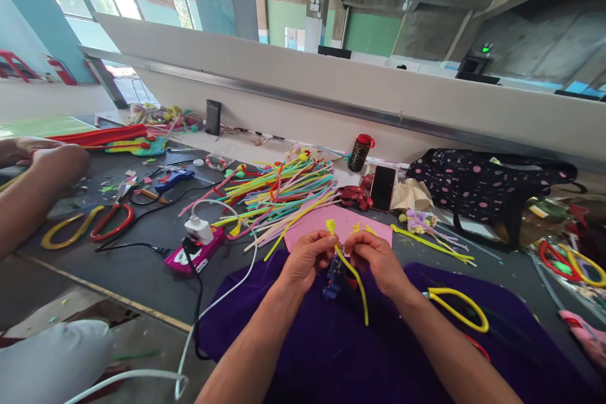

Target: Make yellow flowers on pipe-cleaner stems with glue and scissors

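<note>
My left hand (310,259) pinches a yellow pipe cleaner (358,284) just below its small bunched tip, which stands above the fingers. The long end bends down to the right between my hands. Close beside it, my right hand (376,259) has its fingertips pressed together; what they hold is hidden. Under the hands lies a blue tool (332,281), probably a glue gun, partly covered. Behind them, a pink sheet (312,227) bears short yellow pieces (364,228). Dark purple cloth (303,353) spreads beneath my forearms.
Many coloured pipe cleaners (279,186) are piled ahead. A purple power strip (196,252) with cables is left. Yellow-handled scissors (459,309) lie right. A phone (383,188), bottle (360,153) and patterned bag (487,186) stand behind. Another person's arm (42,189) reaches in at left.
</note>
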`<action>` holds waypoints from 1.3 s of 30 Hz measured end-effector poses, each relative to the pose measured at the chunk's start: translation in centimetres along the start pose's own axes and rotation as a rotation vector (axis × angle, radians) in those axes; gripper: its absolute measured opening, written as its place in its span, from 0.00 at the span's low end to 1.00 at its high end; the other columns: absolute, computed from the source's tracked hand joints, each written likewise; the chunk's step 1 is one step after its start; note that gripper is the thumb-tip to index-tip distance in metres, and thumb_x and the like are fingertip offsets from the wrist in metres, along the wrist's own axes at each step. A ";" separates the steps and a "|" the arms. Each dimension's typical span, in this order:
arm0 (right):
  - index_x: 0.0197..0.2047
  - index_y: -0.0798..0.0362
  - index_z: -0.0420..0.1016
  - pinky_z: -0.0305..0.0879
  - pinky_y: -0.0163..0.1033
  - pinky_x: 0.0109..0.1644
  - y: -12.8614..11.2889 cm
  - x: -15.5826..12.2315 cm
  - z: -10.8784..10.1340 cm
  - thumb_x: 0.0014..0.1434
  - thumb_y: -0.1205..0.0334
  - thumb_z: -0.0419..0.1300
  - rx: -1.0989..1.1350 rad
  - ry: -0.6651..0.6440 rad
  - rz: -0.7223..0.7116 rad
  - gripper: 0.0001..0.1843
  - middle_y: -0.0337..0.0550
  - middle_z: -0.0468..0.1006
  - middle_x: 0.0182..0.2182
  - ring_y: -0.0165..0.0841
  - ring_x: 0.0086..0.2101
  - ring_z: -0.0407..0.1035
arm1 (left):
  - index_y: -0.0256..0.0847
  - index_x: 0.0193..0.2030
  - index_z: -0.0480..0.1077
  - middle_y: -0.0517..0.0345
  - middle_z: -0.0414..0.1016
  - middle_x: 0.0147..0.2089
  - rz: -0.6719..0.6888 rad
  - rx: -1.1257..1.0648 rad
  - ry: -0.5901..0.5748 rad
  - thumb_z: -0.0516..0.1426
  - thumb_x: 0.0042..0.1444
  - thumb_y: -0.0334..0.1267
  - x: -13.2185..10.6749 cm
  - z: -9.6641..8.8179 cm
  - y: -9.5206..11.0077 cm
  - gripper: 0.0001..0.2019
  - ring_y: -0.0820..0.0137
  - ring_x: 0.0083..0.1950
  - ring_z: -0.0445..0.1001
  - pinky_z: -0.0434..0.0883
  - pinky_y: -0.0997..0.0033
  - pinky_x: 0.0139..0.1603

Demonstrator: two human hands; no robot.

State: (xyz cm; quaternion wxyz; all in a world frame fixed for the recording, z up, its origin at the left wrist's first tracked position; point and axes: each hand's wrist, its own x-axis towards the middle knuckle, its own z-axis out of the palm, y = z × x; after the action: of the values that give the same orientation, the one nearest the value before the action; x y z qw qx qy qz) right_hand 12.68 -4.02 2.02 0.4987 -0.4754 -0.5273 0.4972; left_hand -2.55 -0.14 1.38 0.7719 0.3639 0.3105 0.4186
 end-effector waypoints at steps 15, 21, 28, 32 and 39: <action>0.29 0.55 0.71 0.45 0.30 0.19 -1.3 -0.2 -1.2 0.50 0.68 0.50 -0.054 0.151 -0.174 0.08 0.33 0.58 0.17 0.24 0.17 0.49 | 0.35 0.22 0.65 0.63 0.66 0.19 -0.069 0.068 -0.137 0.62 0.39 0.35 -0.7 0.4 -0.3 0.09 0.84 0.13 0.54 0.45 0.81 0.13; 0.36 0.53 0.74 0.58 0.32 0.27 -2.2 -0.5 -1.1 0.50 0.63 0.57 -0.134 0.102 -0.224 0.09 0.40 0.69 0.31 0.27 0.26 0.62 | 0.35 0.22 0.66 0.65 0.64 0.17 -0.020 0.094 -0.112 0.62 0.38 0.35 -0.5 0.5 -0.4 0.09 0.84 0.14 0.54 0.48 0.81 0.14; 0.29 0.55 0.71 0.52 0.29 0.22 -1.2 -0.6 -0.3 0.51 0.60 0.59 -0.082 0.116 -0.129 0.06 0.33 0.66 0.17 0.23 0.19 0.57 | 0.35 0.22 0.66 0.65 0.64 0.18 0.071 0.136 -0.063 0.62 0.38 0.35 -0.5 0.5 -0.5 0.09 0.84 0.15 0.55 0.49 0.81 0.15; 0.27 0.55 0.66 0.51 0.29 0.21 -1.2 -0.6 0.1 0.51 0.61 0.59 -0.055 0.111 -0.132 0.07 0.32 0.65 0.18 0.22 0.18 0.56 | 0.35 0.23 0.66 0.65 0.64 0.19 0.158 0.173 -0.028 0.62 0.40 0.36 -0.6 0.6 -0.7 0.09 0.84 0.16 0.55 0.49 0.81 0.15; 0.25 0.54 0.63 0.54 0.29 0.20 -1.6 -0.7 0.0 0.51 0.64 0.58 -0.059 0.076 -0.097 0.07 0.31 0.65 0.16 0.23 0.16 0.58 | 0.35 0.23 0.67 0.66 0.64 0.18 0.206 0.220 0.029 0.62 0.40 0.35 -0.8 1.0 -0.7 0.07 0.83 0.17 0.55 0.51 0.82 0.17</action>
State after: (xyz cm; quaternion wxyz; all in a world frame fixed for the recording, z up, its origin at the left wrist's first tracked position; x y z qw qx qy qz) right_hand 12.72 -4.83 3.57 0.5279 -0.4823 -0.5449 0.4380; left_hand -1.84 -1.38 1.47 0.6758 0.4700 0.3265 0.4645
